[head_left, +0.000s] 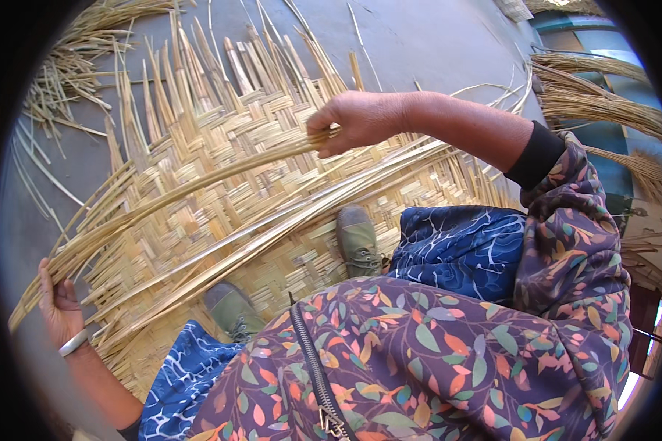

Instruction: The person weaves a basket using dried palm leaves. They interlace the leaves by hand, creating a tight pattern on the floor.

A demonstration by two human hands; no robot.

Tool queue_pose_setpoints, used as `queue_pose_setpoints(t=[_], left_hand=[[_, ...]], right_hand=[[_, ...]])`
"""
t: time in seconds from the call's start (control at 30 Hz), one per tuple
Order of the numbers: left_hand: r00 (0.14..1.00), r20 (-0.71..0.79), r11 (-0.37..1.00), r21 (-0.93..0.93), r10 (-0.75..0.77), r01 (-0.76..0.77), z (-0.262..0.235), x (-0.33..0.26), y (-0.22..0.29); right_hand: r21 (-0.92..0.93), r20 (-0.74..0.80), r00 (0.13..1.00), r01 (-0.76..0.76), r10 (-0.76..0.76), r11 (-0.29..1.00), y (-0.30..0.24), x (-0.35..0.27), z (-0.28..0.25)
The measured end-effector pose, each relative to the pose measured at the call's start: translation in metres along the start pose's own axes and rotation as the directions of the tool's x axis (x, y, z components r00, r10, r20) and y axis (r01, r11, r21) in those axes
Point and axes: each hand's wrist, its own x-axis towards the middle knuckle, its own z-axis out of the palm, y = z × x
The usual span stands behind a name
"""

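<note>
A long, thin bundle of reed strips [198, 183] bows across a partly woven mat [265, 121], raised at its right end. My right hand [357, 121] pinches that end, thumb and fingers closed round it. Far to the left, my left hand [61, 309] holds the other end, its fingers curled up against the strips and a bangle on the wrist. The mat shows a herringbone weave of flat, straw-coloured strips, with unwoven ends jutting from its far edge. More loose strips [287, 208] lie across the mat between the held bundle and my feet.
My shoes [358, 239] stand on the mat. A heap of cut reeds [70, 73] lies at the far left on the grey floor [434, 44]. Several tied bundles of thin stalks [588, 99] rest on a blue-green surface at the far right.
</note>
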Motion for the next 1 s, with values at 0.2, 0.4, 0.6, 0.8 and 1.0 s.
queue_pose_setpoints(t=[0.2, 0.4, 0.6, 0.8, 1.0], left_hand=[[0.993, -0.089, 0.979, 0.199, 0.072, -0.053, 0.019, -0.028, 0.025], [0.988, -0.148, 0.969, 0.245, 0.046, -0.009, 0.040, -0.049, 0.055], [0.986, -0.165, 0.968, 0.250, 0.038, 0.005, 0.044, -0.050, 0.067], [0.996, -0.092, 0.985, 0.173, -0.001, 0.017, 0.039, -0.053, 0.066], [0.999, -0.040, 0.991, 0.133, 0.023, -0.017, 0.015, -0.049, 0.056]], right_hand=[[0.107, -0.178, 0.980, 0.109, -0.088, 0.988, 0.107, 0.045, 0.083], [0.012, -0.168, 0.986, 0.006, -0.004, 1.000, 0.134, 0.063, 0.111], [0.122, -0.158, 0.986, 0.072, -0.052, 0.990, 0.125, 0.057, 0.116], [0.358, -0.163, 0.973, 0.213, -0.164, 0.909, 0.117, 0.072, 0.126], [0.308, -0.119, 0.984, 0.162, -0.131, 0.938, 0.109, 0.075, 0.123]])
